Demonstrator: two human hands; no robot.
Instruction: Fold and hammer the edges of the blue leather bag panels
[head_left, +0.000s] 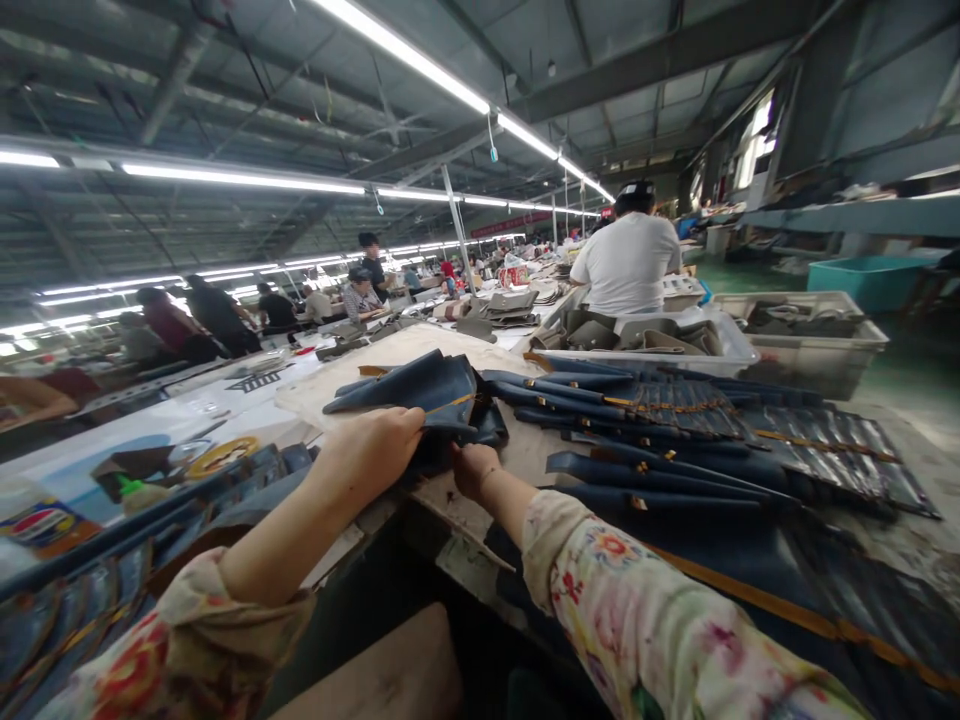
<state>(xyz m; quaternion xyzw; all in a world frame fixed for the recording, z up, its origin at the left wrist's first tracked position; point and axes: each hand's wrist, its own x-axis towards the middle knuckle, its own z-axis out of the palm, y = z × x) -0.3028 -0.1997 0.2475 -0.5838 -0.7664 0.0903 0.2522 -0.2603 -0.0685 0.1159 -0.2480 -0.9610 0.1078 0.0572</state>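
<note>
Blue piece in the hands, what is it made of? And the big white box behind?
The blue piece in the left hand looks like leather or faux leather: smooth, faint sheen, folds stiffly, tan edge. The white box looks like moulded plastic: thin rigid rim, matte.

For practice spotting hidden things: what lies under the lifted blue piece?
More dark blue material and the pale worktable show under the blue piece in the left hand; fingertips of the right hand are covered.

Dark blue leather pieces (435, 395) had tan edge stripes, sleeves (645, 620) were cream with red and pink flowers, a co-worker's shirt (630, 262) was white, and a plastic bin (870, 280) teal.
</note>
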